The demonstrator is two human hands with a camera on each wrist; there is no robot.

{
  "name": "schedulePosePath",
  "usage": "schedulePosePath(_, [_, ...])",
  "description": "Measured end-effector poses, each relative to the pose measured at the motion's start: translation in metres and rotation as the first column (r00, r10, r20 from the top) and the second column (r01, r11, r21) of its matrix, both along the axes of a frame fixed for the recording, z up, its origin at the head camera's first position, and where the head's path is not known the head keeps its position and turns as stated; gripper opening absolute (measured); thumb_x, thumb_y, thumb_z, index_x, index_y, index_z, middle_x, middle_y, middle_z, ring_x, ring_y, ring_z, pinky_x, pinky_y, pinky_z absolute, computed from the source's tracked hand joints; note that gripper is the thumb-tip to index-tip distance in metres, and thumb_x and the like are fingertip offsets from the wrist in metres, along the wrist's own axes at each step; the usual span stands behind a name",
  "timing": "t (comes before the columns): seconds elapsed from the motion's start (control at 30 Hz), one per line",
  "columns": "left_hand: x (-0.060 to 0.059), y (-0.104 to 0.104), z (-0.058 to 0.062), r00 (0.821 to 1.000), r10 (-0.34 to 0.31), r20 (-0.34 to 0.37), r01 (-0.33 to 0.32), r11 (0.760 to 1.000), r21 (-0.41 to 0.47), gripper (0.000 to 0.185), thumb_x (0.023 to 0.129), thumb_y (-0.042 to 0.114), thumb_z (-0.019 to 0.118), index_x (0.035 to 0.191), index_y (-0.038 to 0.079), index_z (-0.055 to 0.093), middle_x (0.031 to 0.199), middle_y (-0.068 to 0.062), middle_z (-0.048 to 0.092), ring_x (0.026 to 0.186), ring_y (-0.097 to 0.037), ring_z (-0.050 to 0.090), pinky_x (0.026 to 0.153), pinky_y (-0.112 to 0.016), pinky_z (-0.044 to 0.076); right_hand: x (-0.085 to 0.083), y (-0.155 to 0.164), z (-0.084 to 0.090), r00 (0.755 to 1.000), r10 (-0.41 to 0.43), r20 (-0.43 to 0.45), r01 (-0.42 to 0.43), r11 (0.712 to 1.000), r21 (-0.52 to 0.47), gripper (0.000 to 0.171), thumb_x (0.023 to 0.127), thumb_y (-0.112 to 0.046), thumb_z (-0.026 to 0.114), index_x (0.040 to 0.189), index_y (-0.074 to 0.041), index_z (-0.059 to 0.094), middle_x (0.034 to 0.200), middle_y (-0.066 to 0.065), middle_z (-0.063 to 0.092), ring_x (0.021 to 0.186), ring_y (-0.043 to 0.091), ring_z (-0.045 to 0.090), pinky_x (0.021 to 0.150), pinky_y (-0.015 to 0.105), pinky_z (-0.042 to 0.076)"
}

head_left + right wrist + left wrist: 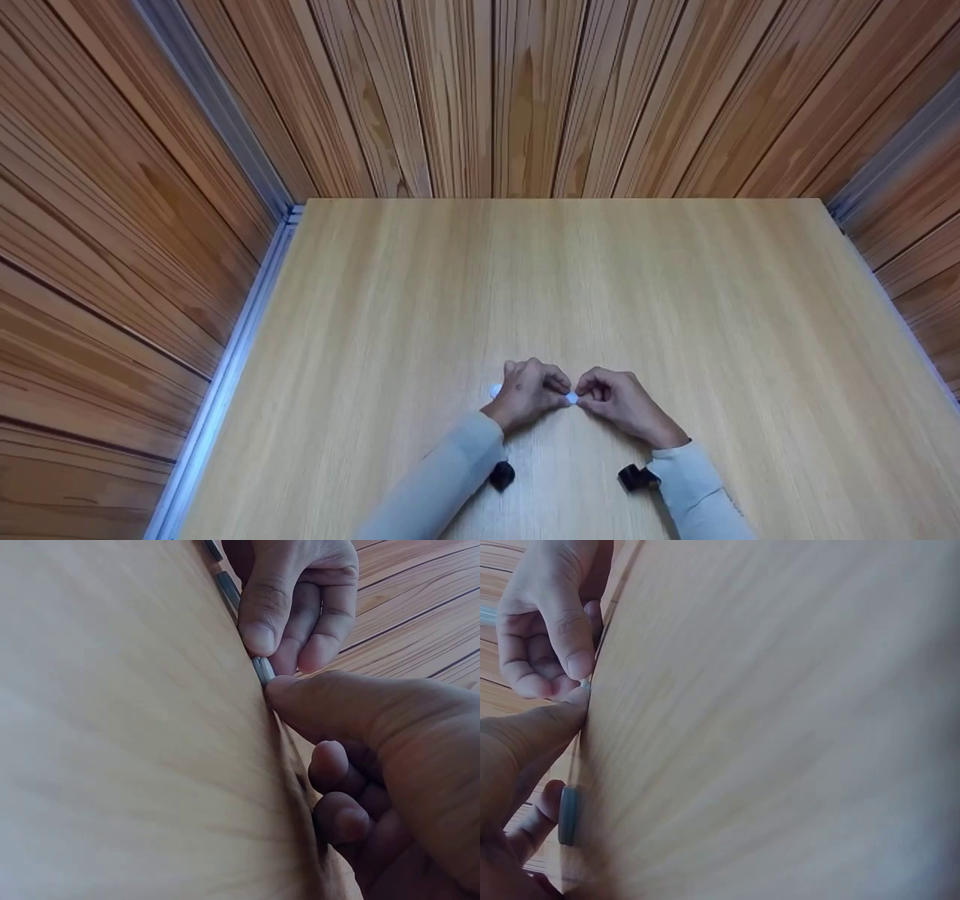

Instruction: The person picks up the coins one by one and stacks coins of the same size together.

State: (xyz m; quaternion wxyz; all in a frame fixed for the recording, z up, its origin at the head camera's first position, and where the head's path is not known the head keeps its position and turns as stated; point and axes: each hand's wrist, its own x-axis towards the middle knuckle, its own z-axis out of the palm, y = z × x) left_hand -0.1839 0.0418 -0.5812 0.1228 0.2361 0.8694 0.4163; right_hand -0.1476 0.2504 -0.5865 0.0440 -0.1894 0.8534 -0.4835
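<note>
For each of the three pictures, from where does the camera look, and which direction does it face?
Head: sits high, faces forward and down at the wooden table; shows both sleeves, left hand and right hand.
Left wrist: low beside the left hand, looks across the tabletop toward the right hand.
Right wrist: low beside the right hand, looks toward the left hand.
Shared: all show both hands pinching one small pale disc between them.

Two hands (574, 397), three small discs (263, 670), one wooden table (600, 285).
</note>
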Motion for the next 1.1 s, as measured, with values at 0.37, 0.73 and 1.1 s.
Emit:
schedulePosePath(0.37, [0.0,-0.0001,0.0013,0.999,-0.007,-0.052,0.005,0.999,-0.035,0.017,0.079,0.022,0.086,0.094,0.021,0.079,0.083,0.015,0.075,0.085,0.007,0.063,0.081,-0.031,0.026,-0.0004,0.0007,-0.0009,1.0,0.01,0.002,-0.01,1.0,0.012,0.011,0.088,-0.007,0.077,0.095,-0.012,0.07,0.078,-0.006,0.061,0.067,0.006,0.052,0.06,0.02,0.043])
schedulePosePath(0.73, [-0.0007,0.0006,0.0006,0.999,0.003,-0.044,-0.005,0.999,-0.051,0.016,0.08,0.021,0.086,0.093,0.022,0.078,0.083,0.017,0.074,0.084,0.007,0.063,0.081,-0.032,0.027,-0.0016,-0.0002,-0.0004,1.0,0.016,0.012,-0.017,1.0,0.027,0.011,0.088,-0.008,0.076,0.096,-0.013,0.069,0.08,-0.005,0.061,0.07,0.007,0.052,0.061,0.021,0.043])
schedulePosePath(1.1, [-0.0003,0.0013,0.0018,1.0,0.005,0.002,-0.004,0.999,-0.036,0.015,0.081,0.021,0.085,0.094,0.022,0.078,0.082,0.018,0.073,0.085,0.007,0.062,0.082,-0.033,0.026,-0.0012,-0.0009,0.0012,0.998,0.002,0.057,-0.004,1.0,0.031,0.012,0.088,-0.009,0.077,0.096,-0.014,0.069,0.081,-0.003,0.062,0.071,0.009,0.053,0.063,0.021,0.043])
